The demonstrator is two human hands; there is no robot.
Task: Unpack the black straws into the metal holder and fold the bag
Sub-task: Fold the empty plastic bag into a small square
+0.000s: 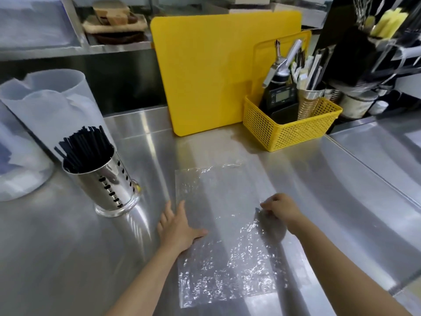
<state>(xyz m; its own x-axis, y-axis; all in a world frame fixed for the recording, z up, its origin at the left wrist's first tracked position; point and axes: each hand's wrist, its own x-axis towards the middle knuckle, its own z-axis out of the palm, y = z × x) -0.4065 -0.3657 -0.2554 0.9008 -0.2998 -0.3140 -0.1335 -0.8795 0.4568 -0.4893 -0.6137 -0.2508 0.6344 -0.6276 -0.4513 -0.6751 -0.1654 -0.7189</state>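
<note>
the black straws [85,144] already stand in the metal holder [107,183], off to the left. the clear bag [218,236] lies flat on the counter [330,201], its long axis running away from the person. the left hand [177,226] presses its left edge with straight fingers, while the right hand [281,209] pinches the right edge, placed to fold it across.

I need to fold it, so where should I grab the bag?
Probably pinch the right edge, coming from the right: the bag lies flat, the left hand pins its left side, and the right hand holds that edge lifted.
</note>
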